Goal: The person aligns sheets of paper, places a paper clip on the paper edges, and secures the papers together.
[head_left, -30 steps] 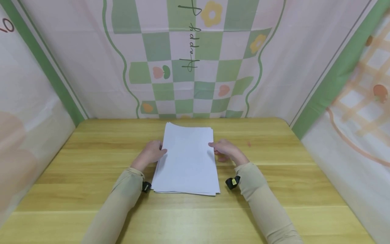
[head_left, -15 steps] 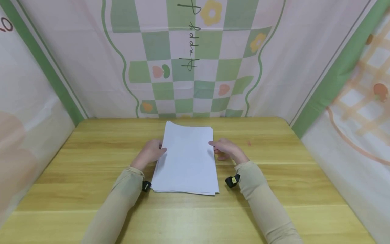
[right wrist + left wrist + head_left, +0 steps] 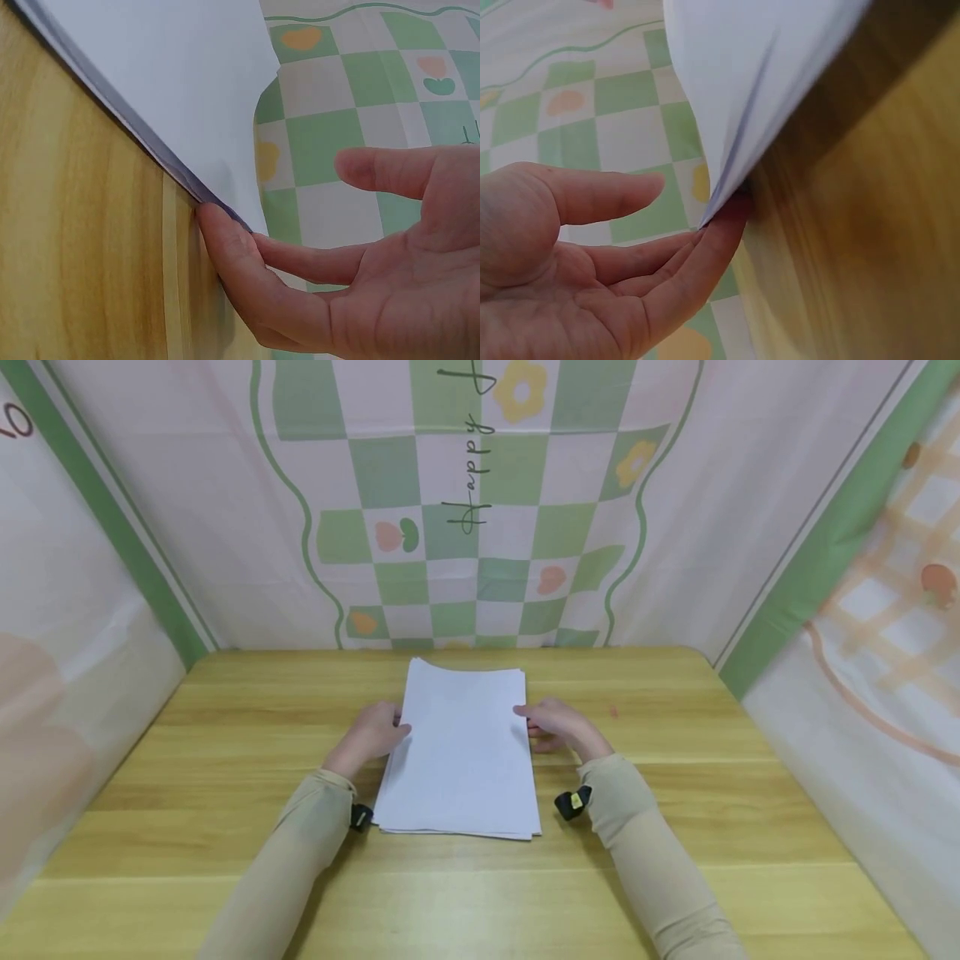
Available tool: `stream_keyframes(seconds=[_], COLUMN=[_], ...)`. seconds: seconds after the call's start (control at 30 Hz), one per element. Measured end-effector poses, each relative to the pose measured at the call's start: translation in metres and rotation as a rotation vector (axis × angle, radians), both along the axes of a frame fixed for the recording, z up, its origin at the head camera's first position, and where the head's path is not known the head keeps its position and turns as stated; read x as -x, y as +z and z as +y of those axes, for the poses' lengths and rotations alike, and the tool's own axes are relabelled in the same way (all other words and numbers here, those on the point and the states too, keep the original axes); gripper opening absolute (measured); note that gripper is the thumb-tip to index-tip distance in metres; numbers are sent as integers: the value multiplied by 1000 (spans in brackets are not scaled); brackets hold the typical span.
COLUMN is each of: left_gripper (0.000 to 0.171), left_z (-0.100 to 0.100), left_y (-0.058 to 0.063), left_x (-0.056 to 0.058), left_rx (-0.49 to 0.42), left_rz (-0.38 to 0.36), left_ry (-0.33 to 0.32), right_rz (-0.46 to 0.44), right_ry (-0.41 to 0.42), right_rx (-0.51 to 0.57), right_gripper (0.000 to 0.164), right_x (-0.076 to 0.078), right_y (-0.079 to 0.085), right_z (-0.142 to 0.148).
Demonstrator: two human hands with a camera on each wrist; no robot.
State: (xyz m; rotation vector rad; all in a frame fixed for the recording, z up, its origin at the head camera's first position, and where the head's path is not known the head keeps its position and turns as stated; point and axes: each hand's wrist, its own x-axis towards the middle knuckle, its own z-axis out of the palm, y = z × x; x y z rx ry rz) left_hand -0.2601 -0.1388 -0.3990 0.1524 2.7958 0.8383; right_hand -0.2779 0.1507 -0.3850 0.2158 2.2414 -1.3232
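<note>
A stack of white paper sheets [image 3: 461, 752] lies on the wooden table in the head view, its edges slightly uneven. At its left edge is my left hand [image 3: 370, 735], and at its right edge my right hand [image 3: 558, 725]. In the left wrist view, fingertips [image 3: 720, 232] touch the underside of the sheets' edge, while the thumb [image 3: 619, 196] stays raised apart from the paper. Much the same shows in the right wrist view: the index finger [image 3: 232, 240] touches the stack's lower edge and the thumb [image 3: 382, 169] is lifted away. Some fingers are partly hidden by the sheets.
The wooden table [image 3: 225, 827] extends around the stack on all sides. Behind it hangs a checkered green and white cloth [image 3: 502, 581], with further cloth at left and right. Small black devices [image 3: 573, 802] sit at both wrists.
</note>
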Motion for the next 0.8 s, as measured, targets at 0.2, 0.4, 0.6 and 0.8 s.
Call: stream_keyframes(seconds=[0.2, 0.4, 0.6, 0.8], left_gripper=[34, 33, 27, 24], left_z=[0, 0, 0, 1], left_y=[0, 0, 0, 0], left_x=[1, 1, 0, -1], left_rx=[-2, 3, -6, -17], left_rz=[-2, 3, 19, 33], left_ry=[3, 1, -1, 9], right_rz=[-12, -26, -26, -17], right_ry=[-20, -27, -25, -32], right_rx=[22, 21, 17, -6], right_gripper=[44, 43, 42, 39], right_x=[1, 1, 1, 2], right_y=[1, 2, 3, 2], right_z=[-1, -2, -3, -4])
